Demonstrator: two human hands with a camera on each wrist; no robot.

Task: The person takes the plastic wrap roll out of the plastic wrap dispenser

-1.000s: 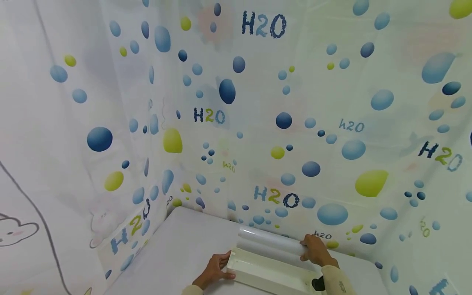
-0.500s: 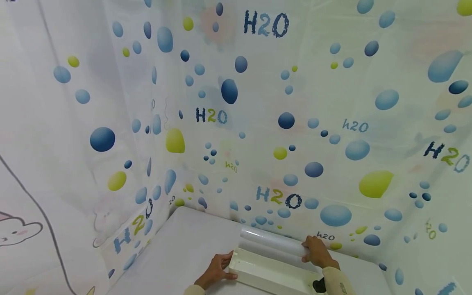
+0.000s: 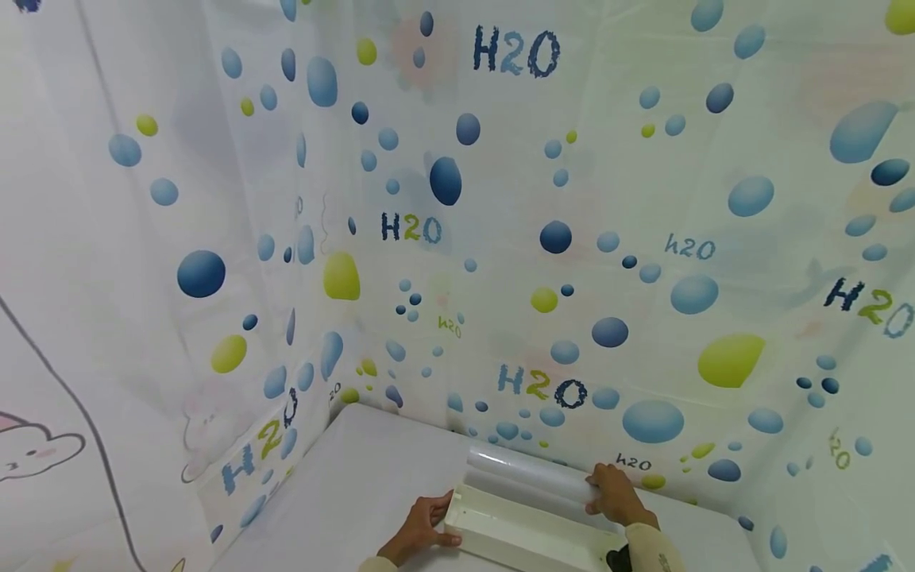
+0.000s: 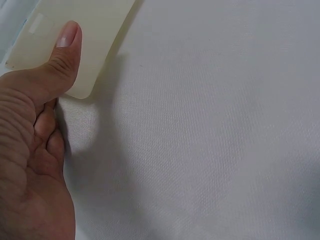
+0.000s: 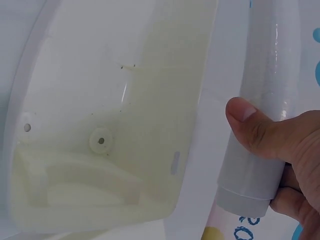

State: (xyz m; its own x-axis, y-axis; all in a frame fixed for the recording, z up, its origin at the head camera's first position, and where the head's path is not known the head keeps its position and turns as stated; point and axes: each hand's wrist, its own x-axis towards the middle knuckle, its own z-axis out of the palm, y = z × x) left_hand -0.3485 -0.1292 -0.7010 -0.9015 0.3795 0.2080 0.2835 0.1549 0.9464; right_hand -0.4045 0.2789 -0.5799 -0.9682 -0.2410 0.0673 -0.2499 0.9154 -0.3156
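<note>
A long cream plastic trough (image 3: 536, 531) lies on the white-covered table. My left hand (image 3: 422, 524) grips its left end, with the thumb (image 4: 70, 42) pressed along the outer wall in the left wrist view. Behind the trough and parallel to it lies a white roll (image 3: 525, 465), shiny as if wrapped in clear film. My right hand (image 3: 616, 494) holds this roll near its right end, thumb on the near side and fingers round the far side. In the right wrist view, the trough's inside (image 5: 100, 100) shows small round holes and a moulded ridge at one end.
White cloth (image 3: 343, 485) covers the table. A curtain wall (image 3: 500, 278) printed with blue and green drops and "H2O" stands right behind the roll, with more curtain at left and right. A black strap or device (image 3: 619, 558) sits at my right wrist.
The head view has shifted slightly. Both hands keep the same hold on the trough and the roll.
</note>
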